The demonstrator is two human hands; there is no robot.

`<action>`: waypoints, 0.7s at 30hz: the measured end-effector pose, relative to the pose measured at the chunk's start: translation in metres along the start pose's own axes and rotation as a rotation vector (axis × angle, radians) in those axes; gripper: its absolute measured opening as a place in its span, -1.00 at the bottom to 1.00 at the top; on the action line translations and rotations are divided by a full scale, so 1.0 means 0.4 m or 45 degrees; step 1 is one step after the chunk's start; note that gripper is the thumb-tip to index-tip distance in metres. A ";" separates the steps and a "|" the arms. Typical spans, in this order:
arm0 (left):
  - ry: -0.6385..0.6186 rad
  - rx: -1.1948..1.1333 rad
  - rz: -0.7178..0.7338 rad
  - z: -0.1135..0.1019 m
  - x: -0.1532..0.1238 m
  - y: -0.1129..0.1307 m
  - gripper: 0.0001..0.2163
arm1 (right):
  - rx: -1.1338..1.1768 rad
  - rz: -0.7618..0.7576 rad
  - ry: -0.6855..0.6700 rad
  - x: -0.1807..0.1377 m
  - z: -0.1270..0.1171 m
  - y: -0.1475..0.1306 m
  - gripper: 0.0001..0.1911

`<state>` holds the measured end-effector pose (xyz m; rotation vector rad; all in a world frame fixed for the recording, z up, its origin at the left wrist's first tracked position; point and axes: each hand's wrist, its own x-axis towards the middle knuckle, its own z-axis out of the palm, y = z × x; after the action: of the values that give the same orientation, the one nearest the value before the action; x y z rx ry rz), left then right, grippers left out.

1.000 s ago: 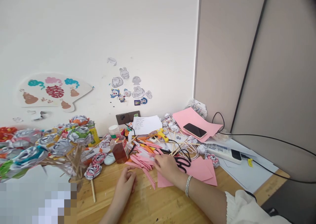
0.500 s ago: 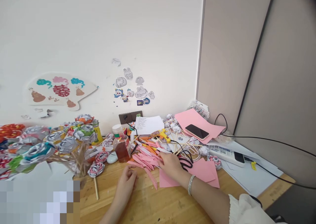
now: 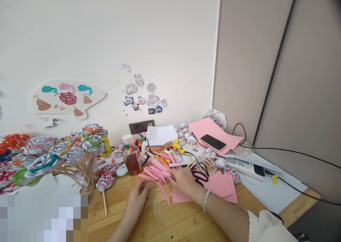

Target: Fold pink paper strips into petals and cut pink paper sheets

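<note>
My right hand (image 3: 185, 181), with a bracelet on the wrist, reaches into a heap of pink paper strips (image 3: 157, 172) on the wooden desk (image 3: 160, 220). Its fingers curl down onto the strips, but whether they grip one is hidden. My left hand (image 3: 138, 197) rests on the desk just left of the heap, fingers loosely bent, nothing visible in it. Black scissors (image 3: 200, 176) lie on a pink paper sheet (image 3: 222, 185) right beside my right hand.
Paper roses on sticks (image 3: 53, 156) fill the left side. A brown bottle (image 3: 132, 161), a yellow glue gun (image 3: 178, 146), a phone (image 3: 213, 142) on pink paper, a white device (image 3: 243, 167) and black cables (image 3: 293, 153) crowd the back and right.
My right hand has shifted slightly within the pink strips. My left hand has barely moved. The view has drifted a little leftward.
</note>
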<state>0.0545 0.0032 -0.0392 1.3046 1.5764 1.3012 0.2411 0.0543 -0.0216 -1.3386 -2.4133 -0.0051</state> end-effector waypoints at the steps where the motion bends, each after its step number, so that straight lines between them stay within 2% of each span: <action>1: -0.012 0.018 0.001 0.001 -0.004 0.007 -0.73 | 0.035 -0.029 0.038 -0.002 0.000 -0.004 -0.76; 5: -0.116 0.153 0.163 0.012 -0.019 0.032 -0.70 | 0.245 -0.155 0.118 -0.019 0.006 -0.026 -0.79; 10: -0.220 0.198 0.303 0.022 -0.032 0.032 -0.71 | 0.578 -0.260 -0.030 -0.038 0.019 -0.051 -0.74; 17: -0.154 0.181 0.308 0.024 -0.040 0.036 -0.76 | 0.895 -0.264 -0.221 -0.042 0.025 -0.053 -0.78; 21: -0.120 0.161 0.316 0.025 -0.042 0.040 -0.80 | 0.854 -0.206 -0.238 -0.042 0.032 -0.055 -0.85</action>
<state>0.0722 -0.0108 -0.0276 1.6592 1.4869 1.2820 0.2270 0.0309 -0.0351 -0.8582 -2.3347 0.8385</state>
